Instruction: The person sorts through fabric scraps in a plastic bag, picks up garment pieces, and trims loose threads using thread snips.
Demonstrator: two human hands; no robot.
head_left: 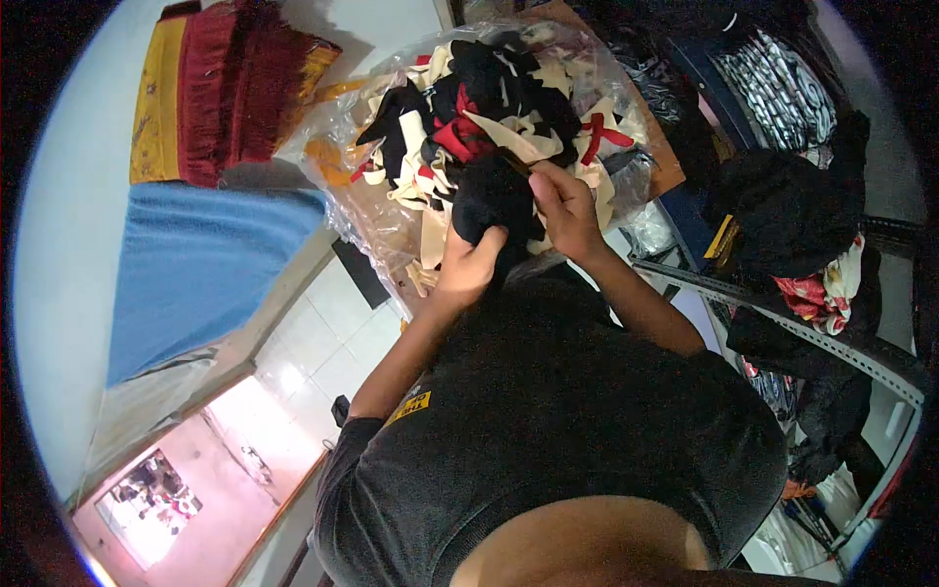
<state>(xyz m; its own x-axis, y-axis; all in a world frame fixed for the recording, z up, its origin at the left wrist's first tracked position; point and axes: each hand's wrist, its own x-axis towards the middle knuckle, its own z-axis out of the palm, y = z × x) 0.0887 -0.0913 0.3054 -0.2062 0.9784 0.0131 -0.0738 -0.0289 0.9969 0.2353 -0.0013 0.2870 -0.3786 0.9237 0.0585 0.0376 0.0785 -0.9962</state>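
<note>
A piece of black cloth (489, 201) is held up between my two hands, over a pile of fabric scraps. My left hand (469, 266) grips its lower left side, thumb on top. My right hand (567, 210) pinches the upper right part between thumb and fingers; a thin dark edge shows at the fingertips, too small to make out. The black, cream and red scraps (406, 147) lie beyond and around the hands on a clear plastic sheet (337, 127).
At the left hang a red and yellow fringed cloth (205, 93) and a blue towel (205, 264). A perforated metal shelf frame (782, 318) runs along the right, with dark clothes (792, 210) and stacked plastic-wrapped packs (778, 93). White tiles (313, 333) show below left.
</note>
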